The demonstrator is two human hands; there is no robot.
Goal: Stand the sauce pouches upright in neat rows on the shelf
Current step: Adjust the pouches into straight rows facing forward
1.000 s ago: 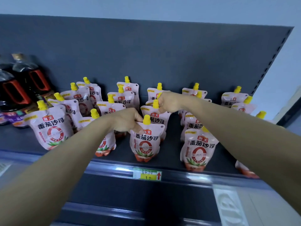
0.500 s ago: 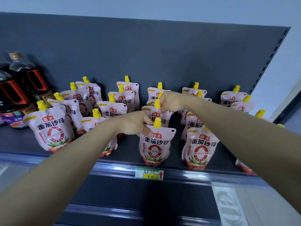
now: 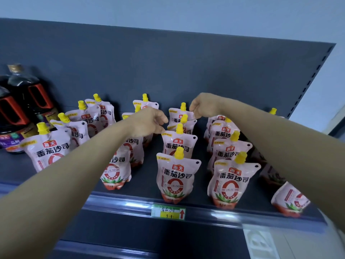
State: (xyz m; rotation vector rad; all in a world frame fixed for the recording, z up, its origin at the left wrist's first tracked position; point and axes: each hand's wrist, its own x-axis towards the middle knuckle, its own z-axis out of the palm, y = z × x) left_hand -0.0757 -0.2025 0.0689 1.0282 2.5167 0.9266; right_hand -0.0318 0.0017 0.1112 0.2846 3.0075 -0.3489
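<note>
Pink tomato sauce pouches with yellow spouts stand in several columns on the dark shelf (image 3: 119,201). In the centre column, the front pouch (image 3: 177,176) stands upright and free, with another pouch (image 3: 179,144) behind it. My left hand (image 3: 149,122) hovers at that column's left side, fingers slightly apart, tips by the pouch tops, holding nothing. My right hand (image 3: 203,105) reaches to the rear pouch (image 3: 177,114) and pinches its top right corner. My forearms hide parts of the left and right columns.
Dark soy sauce bottles (image 3: 28,94) with red handles stand at the far left. At the front right, a pouch (image 3: 289,200) leans near the shelf lip. A price label (image 3: 168,212) sits on the lip. The grey back panel (image 3: 168,68) closes the rear.
My left hand let go of the front centre pouch, which now stands alone, and moved back. My right hand left a middle pouch's spout and reached to the rear pouch.
</note>
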